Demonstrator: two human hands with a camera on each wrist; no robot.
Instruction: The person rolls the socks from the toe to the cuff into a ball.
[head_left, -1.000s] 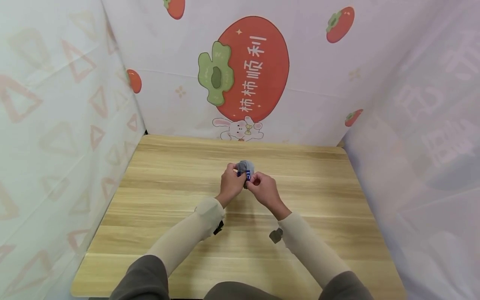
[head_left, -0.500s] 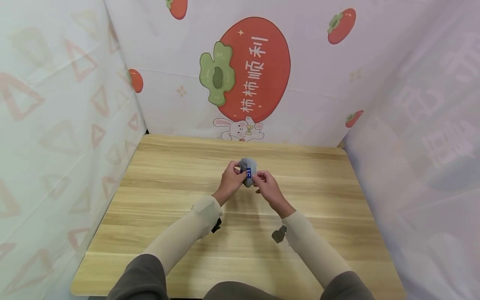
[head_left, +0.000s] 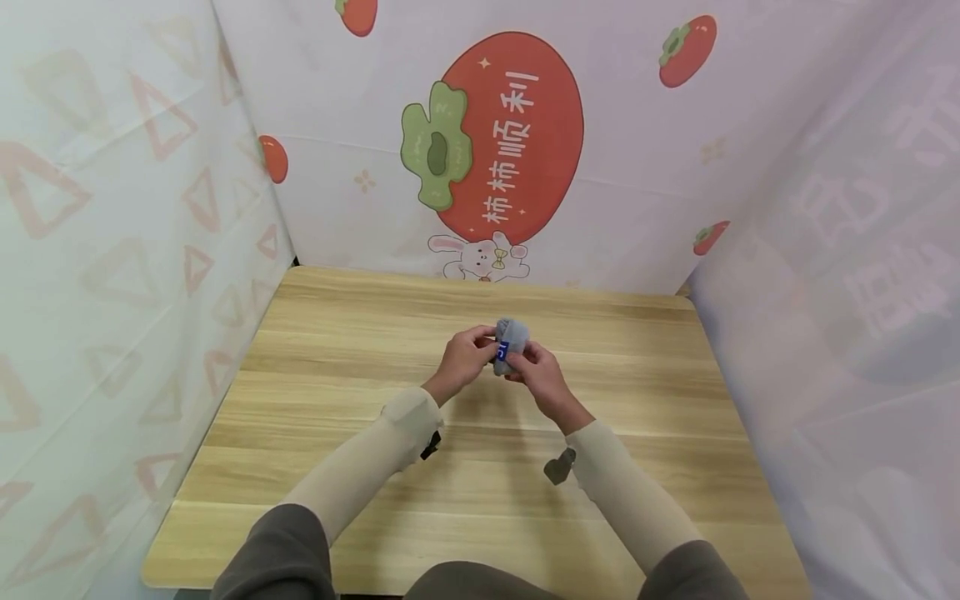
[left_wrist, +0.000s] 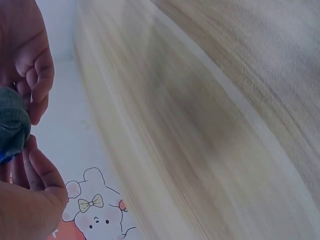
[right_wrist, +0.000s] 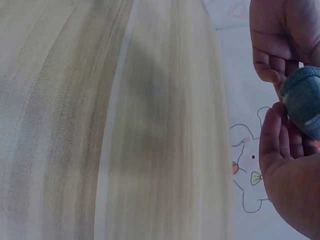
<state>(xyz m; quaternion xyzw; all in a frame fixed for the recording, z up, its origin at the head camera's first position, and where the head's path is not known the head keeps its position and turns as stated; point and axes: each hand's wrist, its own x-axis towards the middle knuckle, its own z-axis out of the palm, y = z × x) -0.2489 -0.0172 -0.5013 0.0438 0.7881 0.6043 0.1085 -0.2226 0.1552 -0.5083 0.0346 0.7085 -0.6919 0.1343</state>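
Note:
A small bundle of rolled-up grey socks [head_left: 516, 333] with a blue, white-lettered band is held just above the table, toward its far side. My left hand [head_left: 465, 360] grips its left edge between thumb and fingers. From the right, my right hand [head_left: 546, 377] pinches it, thumb lying on the near face beside the blue band. In the left wrist view the knit bundle [left_wrist: 12, 120] shows only in part, cut off by the frame edge. Fingers come at it from both sides. The right wrist view also shows the bundle [right_wrist: 304, 102] between both hands, its ribbed edge visible.
A light wood-grain table [head_left: 360, 333] lies beneath the hands. Behind it hangs a white printed curtain [head_left: 615, 208] with a large red persimmon and a rabbit; similar cloth hangs on both sides. Dark devices [head_left: 558, 467] sit at the wrists.
The sock bundle has moved slightly right and turned, so more of its light grey side shows. My right hand has shifted from pinching near the blue band to holding the bundle's right side.

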